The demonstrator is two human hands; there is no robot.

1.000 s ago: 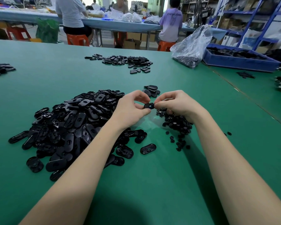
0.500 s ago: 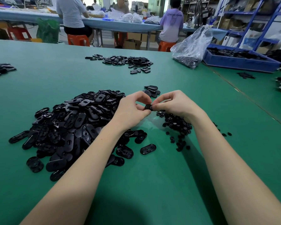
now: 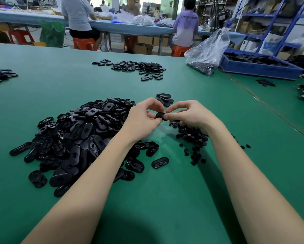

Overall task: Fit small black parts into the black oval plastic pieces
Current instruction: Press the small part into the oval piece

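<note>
While both hands meet above green counter (image 3: 165, 199), left hand (image 3: 142, 118) and right hand (image 3: 188, 114) pinch one black oval plastic piece (image 3: 160, 115) between curled fingers; small part possibly inside, hidden. Big heap of black oval pieces (image 3: 80, 134) left, touching counter; pile of small black parts (image 3: 191, 136) right, under right wrist.

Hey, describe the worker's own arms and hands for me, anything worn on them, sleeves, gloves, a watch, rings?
Both forearms are bare as far as the frame shows; no sleeves reach into view. The left hand and right hand wear no gloves. No watch, bracelet or wristband shows on either wrist, and no rings show on the visible fingers. Nails look short and unpainted.
</note>
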